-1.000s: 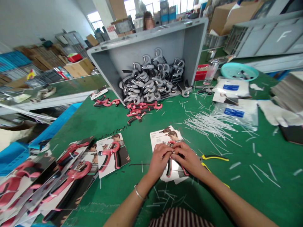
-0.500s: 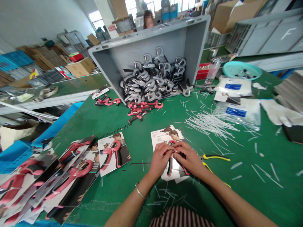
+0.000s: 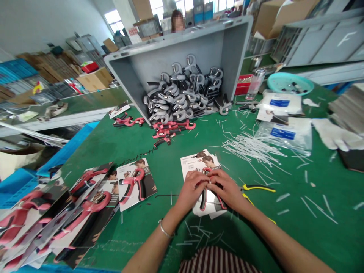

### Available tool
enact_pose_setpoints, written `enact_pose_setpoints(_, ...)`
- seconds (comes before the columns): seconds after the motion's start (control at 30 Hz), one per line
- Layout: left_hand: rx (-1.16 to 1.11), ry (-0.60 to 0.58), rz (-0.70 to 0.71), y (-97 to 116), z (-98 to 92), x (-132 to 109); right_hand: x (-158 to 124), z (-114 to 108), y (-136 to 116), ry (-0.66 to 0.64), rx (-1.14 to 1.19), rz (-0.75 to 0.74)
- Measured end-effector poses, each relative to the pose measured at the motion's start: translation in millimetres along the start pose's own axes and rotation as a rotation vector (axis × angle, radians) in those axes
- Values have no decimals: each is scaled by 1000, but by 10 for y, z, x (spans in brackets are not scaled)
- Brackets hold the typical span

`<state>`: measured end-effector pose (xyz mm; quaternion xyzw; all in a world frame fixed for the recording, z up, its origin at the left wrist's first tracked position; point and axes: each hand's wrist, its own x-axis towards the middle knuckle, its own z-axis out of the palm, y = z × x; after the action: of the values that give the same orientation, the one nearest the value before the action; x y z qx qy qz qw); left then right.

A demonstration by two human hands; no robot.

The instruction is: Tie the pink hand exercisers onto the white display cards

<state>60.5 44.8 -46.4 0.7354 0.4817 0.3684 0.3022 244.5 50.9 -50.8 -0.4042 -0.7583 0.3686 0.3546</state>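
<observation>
My left hand (image 3: 195,189) and my right hand (image 3: 224,189) meet over a pink-and-black hand grip strengthener (image 3: 203,201), which lies on a small stack of printed cards (image 3: 189,163). The fingertips of both hands are pinched together near its spring end. Between them shows a small white bit that looks like part of a cable tie (image 3: 209,181); the rest is hidden by the fingers. Yellow-and-black pliers (image 3: 260,187) lie just right of my right hand. To the left, another pink hand grip strengthener (image 3: 139,181) rests on its own card (image 3: 150,178).
A grey crate (image 3: 136,72) tipped on its side holds many grey grip strengtheners (image 3: 180,100). Pink ones (image 3: 170,129) lie before it. White cable ties (image 3: 250,149) are piled at right beside plastic bags (image 3: 295,138). Carded pink strengtheners (image 3: 91,206) overlap at left. A person (image 3: 178,22) is behind the crate.
The hands stay over the same grip strengthener, with only small finger shifts. The white bit between the fingertips shows more clearly. The view has shifted slightly.
</observation>
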Motion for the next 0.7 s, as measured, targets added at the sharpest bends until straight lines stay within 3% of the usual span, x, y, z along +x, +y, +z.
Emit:
enact_pose_setpoints(0.2, -78, 119, -116, 15, 25, 3, -20, -10, -19, -35, -69, -58)
enact_pose_setpoints(0.47, 4, 71, -9, 29, 9, -2, 1, -2, -3, -15, -37, -27)
enact_pose_setpoints(0.7, -1, 91, -5, 22, 21, -10, 3, -7, 4, -15, -33, -36)
